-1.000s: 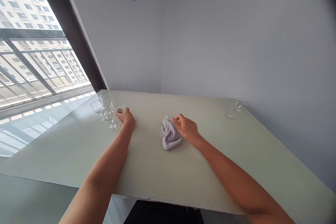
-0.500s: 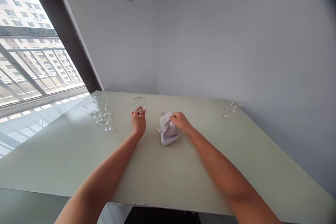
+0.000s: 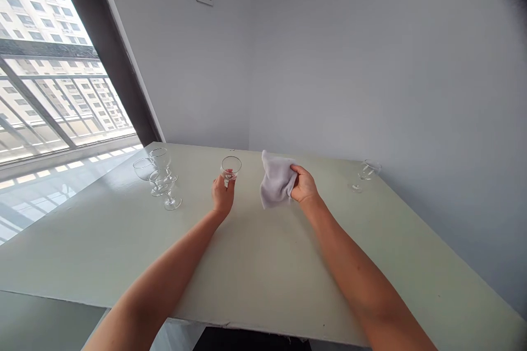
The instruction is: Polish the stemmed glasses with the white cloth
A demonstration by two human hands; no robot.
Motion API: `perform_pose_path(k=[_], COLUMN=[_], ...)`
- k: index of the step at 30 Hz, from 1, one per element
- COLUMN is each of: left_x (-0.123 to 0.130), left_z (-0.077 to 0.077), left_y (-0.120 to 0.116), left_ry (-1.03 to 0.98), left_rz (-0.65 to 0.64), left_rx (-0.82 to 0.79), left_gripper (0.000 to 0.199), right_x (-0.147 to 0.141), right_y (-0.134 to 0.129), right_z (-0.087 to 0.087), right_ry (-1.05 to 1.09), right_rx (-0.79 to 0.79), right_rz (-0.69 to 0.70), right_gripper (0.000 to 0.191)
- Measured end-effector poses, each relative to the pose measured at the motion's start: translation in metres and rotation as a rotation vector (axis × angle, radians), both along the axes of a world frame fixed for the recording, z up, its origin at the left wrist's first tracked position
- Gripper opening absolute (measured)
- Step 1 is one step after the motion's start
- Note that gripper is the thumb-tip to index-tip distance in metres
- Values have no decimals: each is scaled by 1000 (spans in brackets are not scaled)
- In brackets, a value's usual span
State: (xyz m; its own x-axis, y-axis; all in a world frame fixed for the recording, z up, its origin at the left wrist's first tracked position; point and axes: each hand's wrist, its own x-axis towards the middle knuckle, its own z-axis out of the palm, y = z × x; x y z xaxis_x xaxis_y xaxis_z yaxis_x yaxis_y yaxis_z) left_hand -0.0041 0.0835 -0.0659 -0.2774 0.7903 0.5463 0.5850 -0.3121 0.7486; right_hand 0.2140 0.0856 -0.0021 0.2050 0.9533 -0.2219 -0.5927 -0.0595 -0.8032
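Note:
My left hand (image 3: pixel 223 195) is closed round the lower part of a clear stemmed glass (image 3: pixel 231 165), whose round rim faces up. To the right of it, my right hand (image 3: pixel 303 183) grips the right edge of a pale lilac cloth (image 3: pixel 277 180). The cloth hangs spread out above the table, apart from the glass. Thumb and fingers of my right hand pinch the fabric, and part of them is hidden behind it.
Several clear stemmed glasses (image 3: pixel 160 175) stand close together at the table's left. Another glass (image 3: pixel 369 170) is near the right back edge. The pale table (image 3: pixel 255 274) meets grey walls behind; a window is at left.
The cloth, crumpled on the table before, is now lifted and spread in my right hand, which has moved slightly right. My left hand has shifted a little right with the glass.

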Motion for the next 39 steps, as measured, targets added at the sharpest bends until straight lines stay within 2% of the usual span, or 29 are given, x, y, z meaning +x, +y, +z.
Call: perform_pose_path(k=[4, 7, 9, 12, 14, 17, 20, 24, 26, 28, 33, 36, 39], left_x=[1, 4, 5, 7, 7, 6, 6, 7, 9, 13, 20, 18, 14], left_z=[0, -1, -2, -4, -5, -3, -1, 2, 4, 4, 0, 0, 8], left_y=[-1, -2, -3, -4, -4, -4, -5, -9, -13, -16, -18, -15, -15], left_ry=[68, 188, 282, 393, 422, 452, 525, 647, 687, 702, 677, 722, 796], left_rz=[-45, -75, -97, -103, -95, -120, -159, -175, -190, -203, -205, -209, -248], left_rx=[-45, -35, 3, 59, 75, 105, 181, 280, 320, 317, 219, 271, 295], left_gripper=[22, 17, 13, 13, 15, 22, 29, 29, 29, 28, 27, 35, 39], right_x=[0, -5, -16, -38, -50, -53, -41, -25, -22, -22, -26, -27, -24], right_y=[-6, -25, -43, -68, -78, -80, -71, -59, -55, -53, -50, -49, -54], right_z=[8, 20, 27, 32, 31, 28, 23, 16, 12, 10, 6, 5, 6], right_ry=[-26, -167, -428, -967, -1268, -1494, -1411, -1002, -836, -736, -618, -539, -489], right_rx=[-5, 174, 347, 528, 548, 437, 407, 323, 260, 233, 240, 244, 270], right_rz=[-88, -130, -102, 155, 300, 325, 438, 703, 782, 802, 711, 731, 771], right_gripper=[5, 10, 20, 34, 41, 37, 35, 36, 39, 40, 34, 31, 33])
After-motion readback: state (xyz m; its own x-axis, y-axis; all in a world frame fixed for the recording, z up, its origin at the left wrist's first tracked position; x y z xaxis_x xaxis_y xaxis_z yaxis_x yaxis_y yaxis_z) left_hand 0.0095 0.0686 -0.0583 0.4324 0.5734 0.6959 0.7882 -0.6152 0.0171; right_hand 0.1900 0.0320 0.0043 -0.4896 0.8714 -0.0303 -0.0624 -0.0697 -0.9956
